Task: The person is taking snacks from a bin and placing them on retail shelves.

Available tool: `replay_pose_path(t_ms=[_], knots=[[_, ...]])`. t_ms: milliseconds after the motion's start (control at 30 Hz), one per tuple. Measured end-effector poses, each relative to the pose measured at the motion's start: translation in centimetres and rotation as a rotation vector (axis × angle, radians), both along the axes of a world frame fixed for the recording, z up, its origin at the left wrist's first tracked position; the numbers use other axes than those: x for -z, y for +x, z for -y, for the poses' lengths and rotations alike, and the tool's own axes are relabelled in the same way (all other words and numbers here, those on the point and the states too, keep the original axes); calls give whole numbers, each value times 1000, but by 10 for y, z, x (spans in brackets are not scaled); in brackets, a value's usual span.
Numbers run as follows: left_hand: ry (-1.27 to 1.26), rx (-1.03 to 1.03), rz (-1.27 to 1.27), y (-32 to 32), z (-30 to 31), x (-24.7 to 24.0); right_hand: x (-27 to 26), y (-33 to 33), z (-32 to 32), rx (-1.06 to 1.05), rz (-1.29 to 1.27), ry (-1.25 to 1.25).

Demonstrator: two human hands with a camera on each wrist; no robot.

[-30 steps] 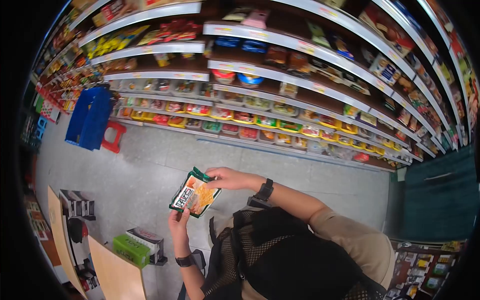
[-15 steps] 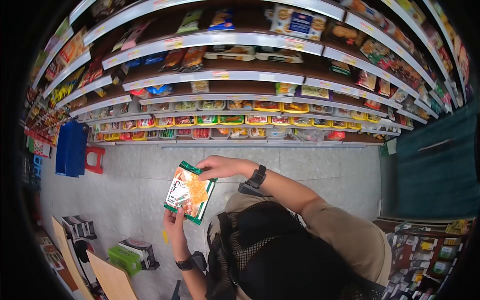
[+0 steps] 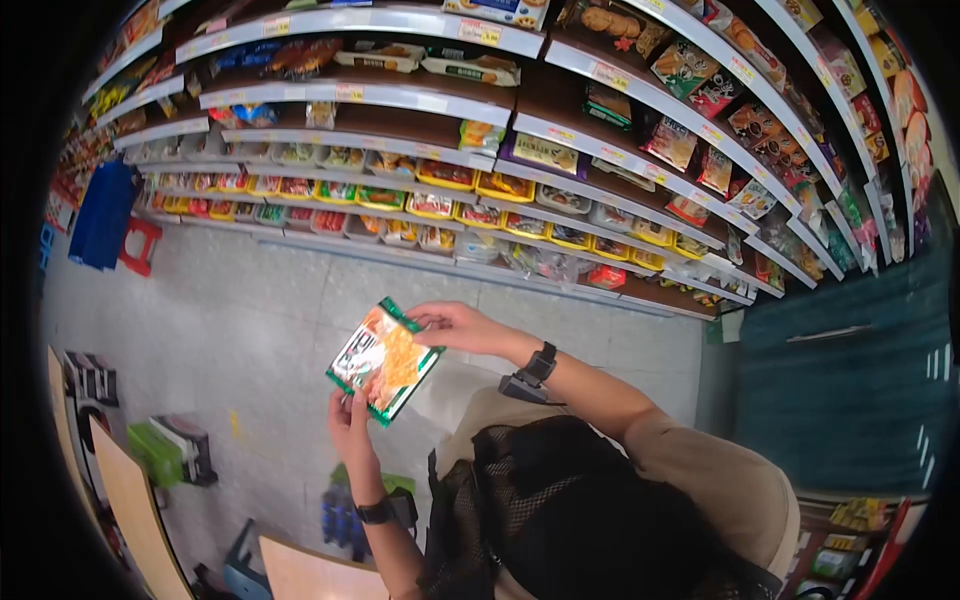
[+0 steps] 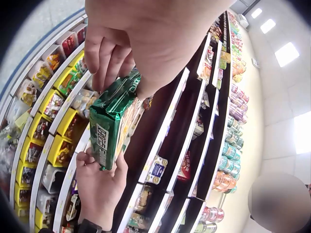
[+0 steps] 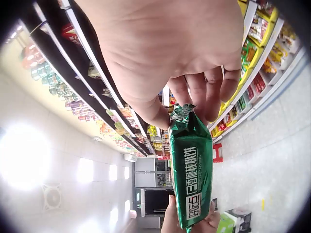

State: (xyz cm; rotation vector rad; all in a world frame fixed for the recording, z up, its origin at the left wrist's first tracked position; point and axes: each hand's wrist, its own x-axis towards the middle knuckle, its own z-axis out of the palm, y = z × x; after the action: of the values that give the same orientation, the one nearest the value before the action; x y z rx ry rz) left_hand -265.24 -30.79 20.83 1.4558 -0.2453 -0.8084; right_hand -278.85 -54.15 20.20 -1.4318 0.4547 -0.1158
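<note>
Pinching green-edged biscuit packet [image 3: 392,358] at eight o'clock from head-view centre, with left hand [image 3: 351,430] on its seven-o'clock edge and right hand [image 3: 460,328] at its two; facing snack shelves [image 3: 400,98] at twelve.

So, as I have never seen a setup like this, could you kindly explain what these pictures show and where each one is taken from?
There is no machine here, only a bare left hand and a bare right hand, which together hold one green-edged packet at opposite ends.

The wide picture comes from a camera worn on the head, looking forward and down. The other two come from a camera on each wrist, so in each of them that wrist's own hand looms large at the top and the other hand shows smaller below.

The packet is held in the air rather than resting on a surface. Ahead are shelves of packaged goods. On the grey floor, a red stool stands beside a blue container.
</note>
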Motion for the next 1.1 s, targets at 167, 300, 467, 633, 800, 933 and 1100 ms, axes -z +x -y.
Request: replay_pose_path(t_ms=[167,300,467,633,800,933,1100], knots=[[-46,141,-24,-63,41,-23,-24,-93,15,201,25,-58],[-128,294,67,-92,91,-55,-16,-144,48,340,49,-28],[-169,393,199,-118,154,-44,-24,-172,101,428,56,-115],[-193,413,337,-147,265,-50,-40,-206,189,533,30,-281],[-199,452,415,-174,404,-48,-54,-246,293,651,32,-227],[-301,484,359,-191,503,-37,-51,-265,358,711,204,-200],[-322,534,407,-195,582,-33,-58,-278,403,762,118,-112]])
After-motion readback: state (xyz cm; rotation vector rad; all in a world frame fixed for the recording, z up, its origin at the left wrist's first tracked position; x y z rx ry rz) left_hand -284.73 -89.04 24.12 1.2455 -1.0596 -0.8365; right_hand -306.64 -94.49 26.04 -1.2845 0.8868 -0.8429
